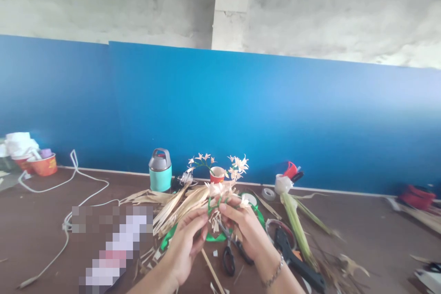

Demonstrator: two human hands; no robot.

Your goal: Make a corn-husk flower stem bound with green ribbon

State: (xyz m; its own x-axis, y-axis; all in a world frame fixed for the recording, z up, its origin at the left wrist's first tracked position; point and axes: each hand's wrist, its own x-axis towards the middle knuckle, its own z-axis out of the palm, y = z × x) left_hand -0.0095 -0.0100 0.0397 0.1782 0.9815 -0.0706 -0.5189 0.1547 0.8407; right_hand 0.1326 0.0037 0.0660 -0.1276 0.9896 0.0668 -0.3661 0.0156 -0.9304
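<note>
Both hands meet at a small spray of pale husk-like flowers (218, 188) with thin green stems. My left hand (188, 236) pinches the stem side at its fingertips. My right hand (243, 223) is closed on the same spray from the right, its thumb pressed toward the fingers; a bracelet circles that wrist. Exactly where each fingertip grips is blurred. Below and between the hands lie scissors (228, 259) with dark handles. Behind stands a red and white paper cup (217, 174), with more pale flowers (240, 165) on curved green stems about it.
Dried husks (172, 206) lie left of the hands. A turquoise flask (160, 177) stands by the blue partition (262, 115). To the right are a black glue gun (299, 266), a tape roll (268, 194) and green stalks (298, 229). A white cable (77, 206) trails at left.
</note>
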